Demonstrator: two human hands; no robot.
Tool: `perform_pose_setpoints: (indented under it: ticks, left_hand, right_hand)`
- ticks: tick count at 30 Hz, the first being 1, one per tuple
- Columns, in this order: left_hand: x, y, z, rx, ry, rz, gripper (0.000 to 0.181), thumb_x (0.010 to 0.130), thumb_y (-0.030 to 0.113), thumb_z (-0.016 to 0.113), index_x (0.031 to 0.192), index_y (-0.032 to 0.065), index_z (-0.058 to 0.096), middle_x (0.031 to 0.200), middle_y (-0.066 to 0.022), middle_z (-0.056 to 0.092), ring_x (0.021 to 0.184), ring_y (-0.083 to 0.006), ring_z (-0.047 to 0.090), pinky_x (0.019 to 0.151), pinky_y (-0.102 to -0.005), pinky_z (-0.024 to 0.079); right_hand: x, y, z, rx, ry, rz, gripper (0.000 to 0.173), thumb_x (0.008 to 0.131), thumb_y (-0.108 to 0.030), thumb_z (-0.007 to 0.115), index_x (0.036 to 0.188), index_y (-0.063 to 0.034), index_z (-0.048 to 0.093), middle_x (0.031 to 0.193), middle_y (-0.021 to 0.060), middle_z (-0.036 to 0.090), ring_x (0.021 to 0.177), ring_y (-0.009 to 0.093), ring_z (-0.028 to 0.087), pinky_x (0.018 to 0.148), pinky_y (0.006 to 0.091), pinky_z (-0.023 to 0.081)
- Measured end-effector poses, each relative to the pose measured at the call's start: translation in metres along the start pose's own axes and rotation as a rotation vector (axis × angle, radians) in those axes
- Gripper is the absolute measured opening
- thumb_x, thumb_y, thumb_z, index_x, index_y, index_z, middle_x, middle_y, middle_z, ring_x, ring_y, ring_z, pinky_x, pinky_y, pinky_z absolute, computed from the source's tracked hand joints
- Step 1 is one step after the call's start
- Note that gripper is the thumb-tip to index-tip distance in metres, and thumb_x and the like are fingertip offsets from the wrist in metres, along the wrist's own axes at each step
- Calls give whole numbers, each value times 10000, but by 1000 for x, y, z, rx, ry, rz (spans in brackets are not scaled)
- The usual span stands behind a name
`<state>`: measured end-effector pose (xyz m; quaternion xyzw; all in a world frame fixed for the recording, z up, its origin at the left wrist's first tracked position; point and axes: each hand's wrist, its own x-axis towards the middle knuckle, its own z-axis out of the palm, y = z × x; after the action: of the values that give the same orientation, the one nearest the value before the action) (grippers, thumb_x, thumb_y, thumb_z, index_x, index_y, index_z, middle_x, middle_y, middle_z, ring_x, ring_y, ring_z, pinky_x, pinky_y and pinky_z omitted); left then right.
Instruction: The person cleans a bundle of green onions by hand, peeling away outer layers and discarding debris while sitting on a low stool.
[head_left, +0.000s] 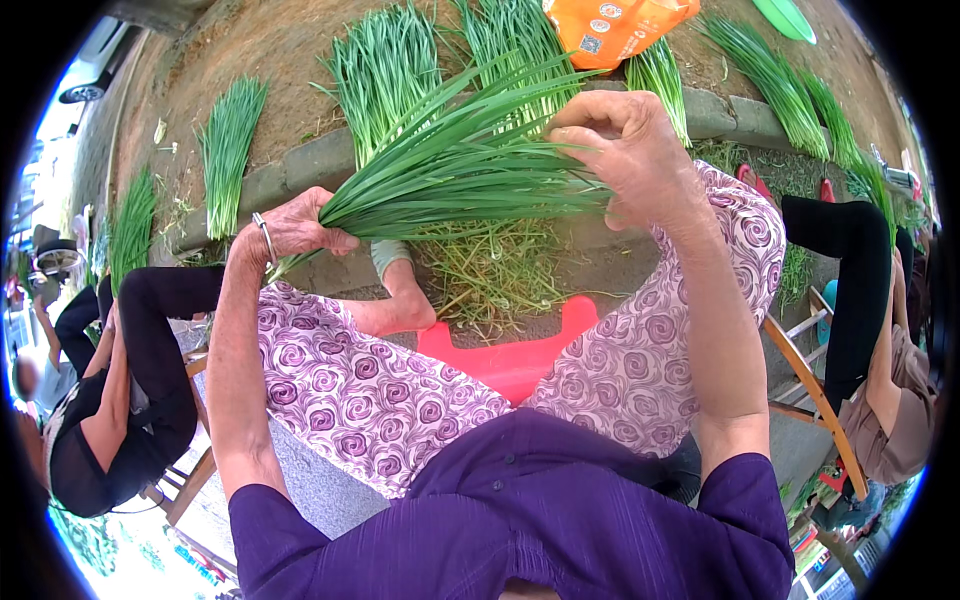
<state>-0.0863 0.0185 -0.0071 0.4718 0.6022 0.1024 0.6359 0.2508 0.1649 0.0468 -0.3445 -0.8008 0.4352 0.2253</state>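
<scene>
My left hand (296, 227), with a metal bracelet at the wrist, grips a bunch of garlic chives (442, 176) by the stem end. The long green leaves fan out to the right above my lap. Beside the leaf tips is my right hand (630, 150), its thumb and forefinger bent toward each other. Whether a leaf is pinched between them cannot be made out. Below the bunch, a heap of loose trimmings (487, 277) lies on the ground between my feet.
Along the kerb (319, 159) lie several chive bunches (386, 75). An orange bag (619, 30) sits partly over some of them. A red plastic stool (495, 364) is between my legs. Seated people flank me, one in black trousers (161, 300) at left, another at right (847, 232).
</scene>
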Motion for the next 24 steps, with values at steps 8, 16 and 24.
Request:
perform_pose_setpoints:
  ticks: [8, 16, 24]
  left_hand:
    - [-3, 7, 2, -5, -24, 37, 146, 770, 112, 764, 848, 22, 679, 700, 0, 636, 667, -86, 569, 654, -270, 466]
    - [-3, 6, 4, -30, -23, 40, 102, 765, 83, 748, 829, 28, 691, 704, 33, 630, 655, -62, 547, 638, -247, 462]
    - [-3, 3, 2, -22, -10, 39, 106, 768, 89, 748, 824, 24, 687, 708, 13, 641, 661, -72, 566, 640, -252, 467]
  right_hand:
    - [-6, -13, 10, -47, 148, 109, 129, 740, -109, 618, 766, 9, 661, 633, 88, 634, 563, 127, 569, 553, 289, 455]
    - [-7, -6, 13, -213, 142, 42, 124, 727, -114, 626, 746, 5, 654, 648, 115, 644, 557, 165, 596, 558, 306, 468]
    - [-9, -13, 9, -2, 156, 151, 174, 767, -132, 601, 718, 33, 630, 587, 30, 577, 538, 91, 494, 525, 270, 420]
